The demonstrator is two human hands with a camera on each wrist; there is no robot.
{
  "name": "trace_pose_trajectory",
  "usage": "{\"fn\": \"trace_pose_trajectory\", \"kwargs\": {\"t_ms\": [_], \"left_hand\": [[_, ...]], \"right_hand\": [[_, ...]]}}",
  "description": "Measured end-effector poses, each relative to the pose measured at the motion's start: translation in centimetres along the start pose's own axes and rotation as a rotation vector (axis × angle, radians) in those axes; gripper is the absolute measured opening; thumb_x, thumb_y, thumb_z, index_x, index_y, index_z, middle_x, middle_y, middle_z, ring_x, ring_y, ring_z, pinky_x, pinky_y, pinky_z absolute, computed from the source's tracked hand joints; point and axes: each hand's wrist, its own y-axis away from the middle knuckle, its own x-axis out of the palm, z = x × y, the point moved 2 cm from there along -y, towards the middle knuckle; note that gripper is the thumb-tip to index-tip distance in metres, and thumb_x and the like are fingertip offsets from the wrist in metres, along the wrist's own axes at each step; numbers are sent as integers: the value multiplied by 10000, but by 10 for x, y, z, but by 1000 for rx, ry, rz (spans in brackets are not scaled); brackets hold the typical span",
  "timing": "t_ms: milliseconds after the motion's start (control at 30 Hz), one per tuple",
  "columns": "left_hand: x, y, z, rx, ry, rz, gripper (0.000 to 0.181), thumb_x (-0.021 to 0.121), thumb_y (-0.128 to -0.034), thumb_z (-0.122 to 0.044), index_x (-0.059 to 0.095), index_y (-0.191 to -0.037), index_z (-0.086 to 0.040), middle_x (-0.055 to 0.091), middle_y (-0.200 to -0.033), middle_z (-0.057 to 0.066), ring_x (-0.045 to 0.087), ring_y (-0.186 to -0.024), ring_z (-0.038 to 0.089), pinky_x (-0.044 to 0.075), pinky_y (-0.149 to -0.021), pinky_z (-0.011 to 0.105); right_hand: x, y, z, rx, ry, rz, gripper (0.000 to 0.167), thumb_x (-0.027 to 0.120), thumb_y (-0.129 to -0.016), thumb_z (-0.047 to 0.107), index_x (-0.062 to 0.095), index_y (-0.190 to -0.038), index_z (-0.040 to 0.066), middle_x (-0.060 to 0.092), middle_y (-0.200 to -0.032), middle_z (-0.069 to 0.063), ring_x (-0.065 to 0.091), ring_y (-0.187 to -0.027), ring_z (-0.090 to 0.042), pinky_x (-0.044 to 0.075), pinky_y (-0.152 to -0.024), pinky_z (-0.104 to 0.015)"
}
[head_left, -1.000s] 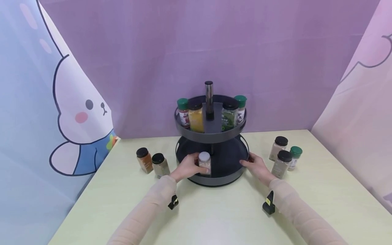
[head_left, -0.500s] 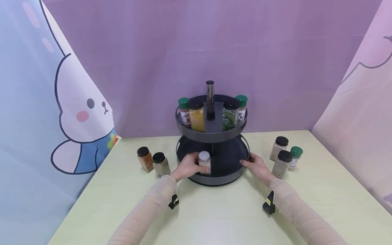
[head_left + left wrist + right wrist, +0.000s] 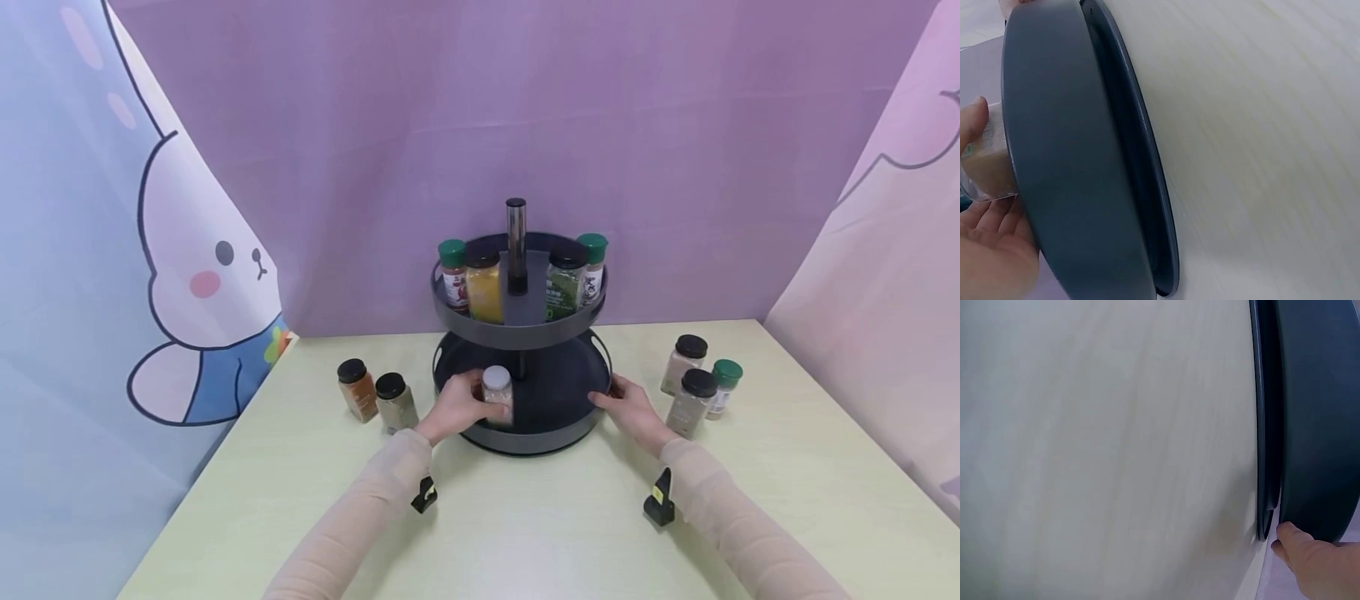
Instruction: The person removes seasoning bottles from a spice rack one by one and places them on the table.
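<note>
My left hand [image 3: 456, 408] grips a white-capped spice jar [image 3: 498, 400] over the front left of the lower tray [image 3: 517, 443] of a black two-tier turntable. The left wrist view shows the clear jar's tan contents [image 3: 990, 172] behind the tray wall [image 3: 1066, 156], with thumb and fingers on opposite sides; whether its base touches the tray floor is hidden. At the tray's right side, my right hand [image 3: 630, 414] holds the rim, thumb over the inside. From the right wrist, this hand [image 3: 1319, 559] appears at the tray's lower edge, fingers partly hidden.
The upper tray [image 3: 517, 336] carries a yellow jar [image 3: 483, 293], a green-filled jar [image 3: 564, 292] and two green-capped bottles. An orange-brown jar [image 3: 358, 396] and a greyish jar [image 3: 397, 408] stand left. Three more [image 3: 688, 410] stand right. A purple curtain [image 3: 375, 167] hangs behind.
The white-capped jar, in my left hand, has shifted slightly left and back over the lower tray. My right hand stays at the rim. The head view has shifted a little.
</note>
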Motion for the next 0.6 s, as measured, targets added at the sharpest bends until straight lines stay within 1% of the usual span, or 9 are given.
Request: {"fn": "trace_pose_trajectory", "kwargs": {"t_ms": [67, 300, 600], "left_hand": [[-1, 0, -1, 3, 2, -12, 426, 774, -700, -207, 613, -1061, -49, 652, -946, 41, 577, -790, 125, 498, -680, 248], [-6, -1, -3, -25, 19, -63, 443, 774, -696, -230, 610, -1072, -65, 645, -934, 30, 555, -776, 135, 487, -659, 250], [-11, -2, -7, -27, 50, -113, 451, 789, -679, -261, 614, -1053, -80, 664, -946, 34, 590, -811, 143, 510, -694, 261]], "right_hand": [[0, 0, 1, 4, 0, -1, 679, 520, -926, 198, 156, -1424, -84, 259, -1443, -288, 284, -1334, -376, 290, -1094, -438], [0, 0, 0, -5, -11, 1, 678, 521, -924, 189, 155, -1422, -89, 256, -1444, -289, 283, -1335, -374, 289, -1095, -434], [0, 1, 1, -3, -7, 1, 680, 524, -921, 190, 159, -1420, -93, 254, -1443, -292, 281, -1335, -377, 284, -1097, -437]]}}
